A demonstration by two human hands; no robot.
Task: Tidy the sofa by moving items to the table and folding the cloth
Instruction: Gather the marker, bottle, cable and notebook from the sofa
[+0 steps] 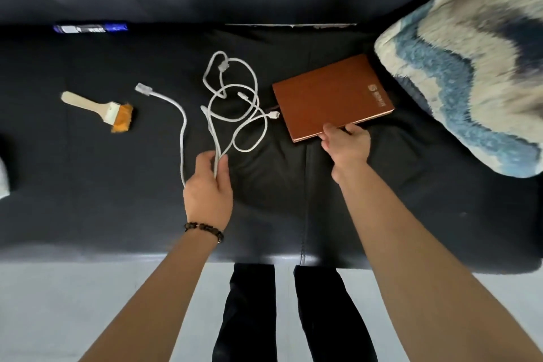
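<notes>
Both hands are gathering items off the black sofa [88, 185] seat.

The patterned cloth [470, 73] is lying heaped and unfolded at the sofa's right end, partly cut off by the frame. The right hand [346, 141] is pinching the near edge of the brown notebook [332, 95]; lifting it level should be keeping it secure. The left hand [210, 188] is closing its fingers [224, 164] around strands of the white cable [232, 97]; bunching the loops first would be avoiding snags. The brush [100, 110] is lying untouched. The bench is not appearing in view.

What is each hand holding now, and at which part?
Left hand grips the white cable at its gathered strands; right hand holds the brown notebook by its near edge.
</notes>
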